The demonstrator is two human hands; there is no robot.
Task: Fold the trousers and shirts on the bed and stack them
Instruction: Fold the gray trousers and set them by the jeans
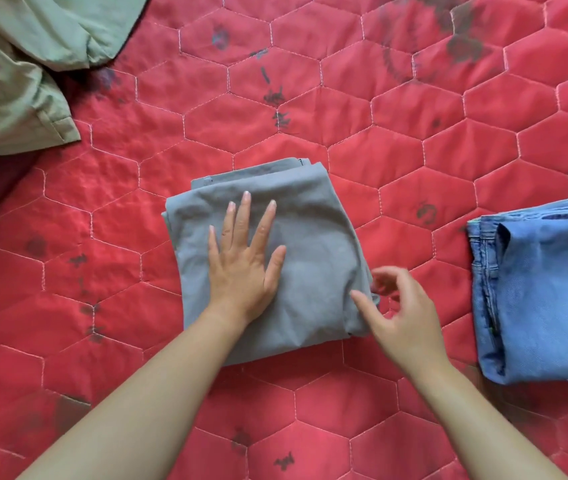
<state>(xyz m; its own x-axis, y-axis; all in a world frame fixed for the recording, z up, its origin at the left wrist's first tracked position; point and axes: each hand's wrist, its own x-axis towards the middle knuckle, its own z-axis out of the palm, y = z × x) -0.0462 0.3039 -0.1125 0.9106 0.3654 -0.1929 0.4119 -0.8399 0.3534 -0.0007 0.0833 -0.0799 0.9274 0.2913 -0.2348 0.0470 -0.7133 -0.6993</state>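
Left hand [244,261] flat on grey trousers [313,244]; right hand [400,313] open; jeans [545,292] right.

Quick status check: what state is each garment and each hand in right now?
Grey garment: folded, flat on quilt.
Jeans: folded, lying apart at right.
Green garment: unfolded, crumpled.
Left hand: open, flat on grey garment.
Right hand: open, at its right edge.

The 1 head view looks steeply down, close over the red quilted bed [396,188] ahead.
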